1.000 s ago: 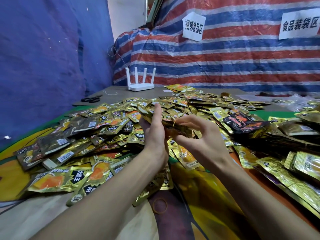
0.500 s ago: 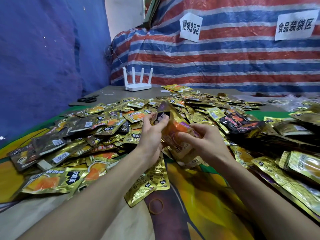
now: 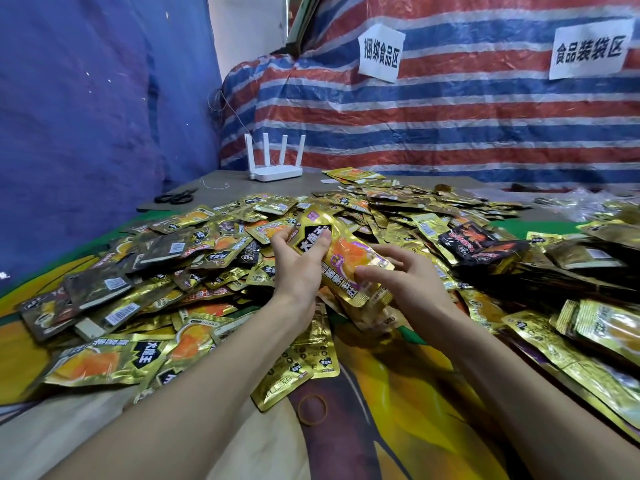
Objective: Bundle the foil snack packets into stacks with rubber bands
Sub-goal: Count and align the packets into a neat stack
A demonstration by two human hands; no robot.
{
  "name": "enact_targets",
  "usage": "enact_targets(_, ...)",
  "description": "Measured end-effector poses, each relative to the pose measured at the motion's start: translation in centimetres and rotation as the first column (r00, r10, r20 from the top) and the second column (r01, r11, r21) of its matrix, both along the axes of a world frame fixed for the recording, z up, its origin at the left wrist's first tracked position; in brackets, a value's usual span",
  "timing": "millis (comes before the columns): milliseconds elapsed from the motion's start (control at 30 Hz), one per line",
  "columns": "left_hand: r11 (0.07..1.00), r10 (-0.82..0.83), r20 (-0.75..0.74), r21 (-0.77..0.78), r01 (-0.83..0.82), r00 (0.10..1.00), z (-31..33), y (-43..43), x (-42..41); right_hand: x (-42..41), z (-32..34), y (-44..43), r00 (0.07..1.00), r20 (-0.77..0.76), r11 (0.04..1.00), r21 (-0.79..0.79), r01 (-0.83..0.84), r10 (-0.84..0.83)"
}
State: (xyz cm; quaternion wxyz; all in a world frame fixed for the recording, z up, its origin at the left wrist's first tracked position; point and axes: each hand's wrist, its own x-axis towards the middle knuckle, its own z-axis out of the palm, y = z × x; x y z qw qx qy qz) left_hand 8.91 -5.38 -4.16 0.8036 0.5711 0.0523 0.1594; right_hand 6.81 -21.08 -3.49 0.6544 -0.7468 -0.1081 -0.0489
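Both my forearms reached in from the near edge, meeting over the middle of the surface (image 3: 398,393). My left hand (image 3: 298,271) was turned thumb-up and curled round the far end of a stack of packets (image 3: 349,261), thumb laid across the black label on the front packet and fingers wrapped behind. My right hand (image 3: 415,292) stood just beside the near end of that stack, fingers spread and nearly straight past its right edge, only the thumb tip resting on the gold front; it was not closed round anything. The stack was lifted off the heap, tilted with its far end up and its face toward me; I could not tell whether a band was already round it. Below my wrists one rubber band (image 3: 312,409) lay flat and loose on the printed cloth, just beside two gold packets lying face down. The pile of loose packets (image 3: 194,258) covered most of the surface, left, behind and right of my hands, with a few black packets (image 3: 474,237) on top to the right. At the far end stood a white router (image 3: 276,172), with scissors (image 3: 175,196) to its left.
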Motion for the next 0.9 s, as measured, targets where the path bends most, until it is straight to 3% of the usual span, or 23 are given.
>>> enact_targets(233,1.0,0.014,-0.091,0.015,-0.013,0.996,-0.4,0.5,0.4,-0.4,0.1,0.0,0.941,0.338,0.972,-0.218,0.087,-0.008)
enact_targets(367,0.993,0.029,-0.139,0.12,-0.012,0.99,-0.6,0.6,0.5,-0.1,0.3,-0.8,0.933,0.354,0.903,-0.419,0.095,0.066)
enact_targets(467,0.982,-0.023,-0.172,0.182,0.055,0.985,-0.6,0.7,0.7,0.1,0.6,-0.8,0.925,0.369,0.798,-0.584,0.151,0.095)
enact_targets(600,0.954,-0.059,-0.182,0.28,0.109,0.981,-0.6,1.0,0.9,-0.1,0.7,-0.5,0.906,0.338,0.622,-0.775,0.114,0.256)
enact_targets(733,0.887,-0.197,-0.204,0.379,0.263,0.959,0.0,1.1,0.5,-0.2,0.8,-0.3,0.902,0.353,0.573,-0.804,0.157,0.248)
enact_targets(900,0.741,-0.413,-0.222,0.481,0.468,0.883,1.2,0.9,-0.4,-0.2,0.9,-0.9,0.889,0.427,0.656,-0.721,0.222,0.168)
